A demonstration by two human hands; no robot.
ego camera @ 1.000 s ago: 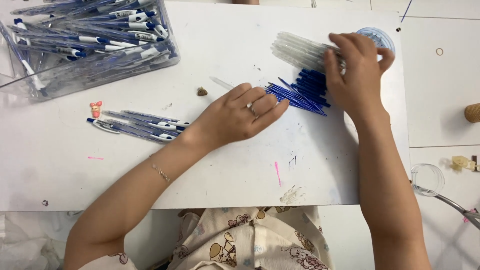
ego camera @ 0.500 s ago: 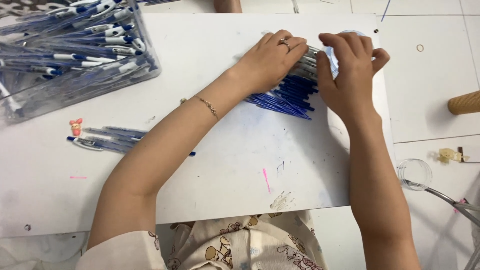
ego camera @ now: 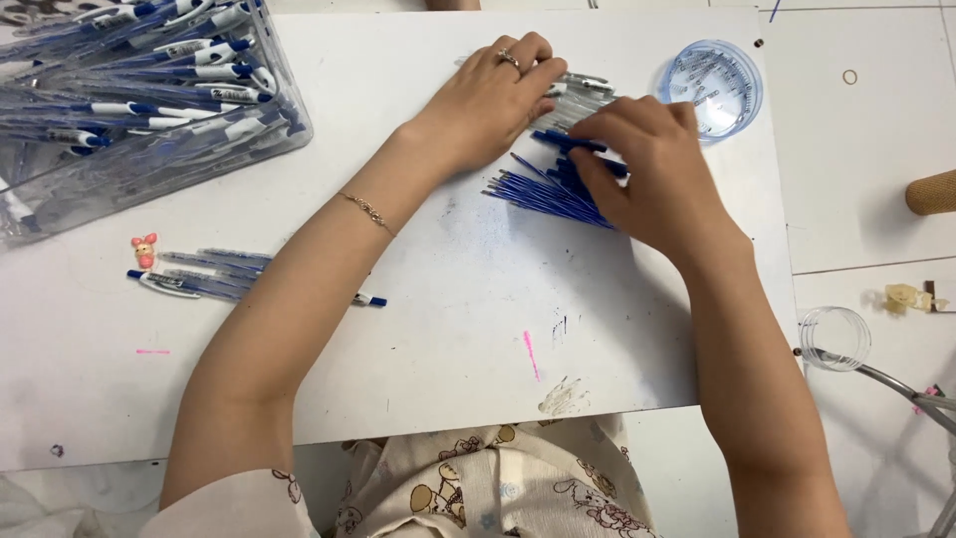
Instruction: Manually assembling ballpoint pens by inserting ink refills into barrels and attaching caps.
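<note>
Lying mid-surface, blue refills are pinched by the right hand; beside them, clear barrels are pressed under the flat left hand; left of them, a clear bin is filled with pens; right of them, a round blue tub is seen.

I read the bench as a matt white board, smooth but scuffed, with blue ink smears and a pink mark. The blue refills under my right hand look like thin glossy plastic rods. The clear pen barrels beside my left hand are transparent plastic with a slight sheen. The storage box is clear glossy plastic, and its walls catch reflections. The round lid is translucent blue-tinted plastic. On the left wrist I see a fine metal-looking bracelet, and on one finger a ring with a metallic shine. The garment at the lower edge is soft printed cloth, matt.
</note>
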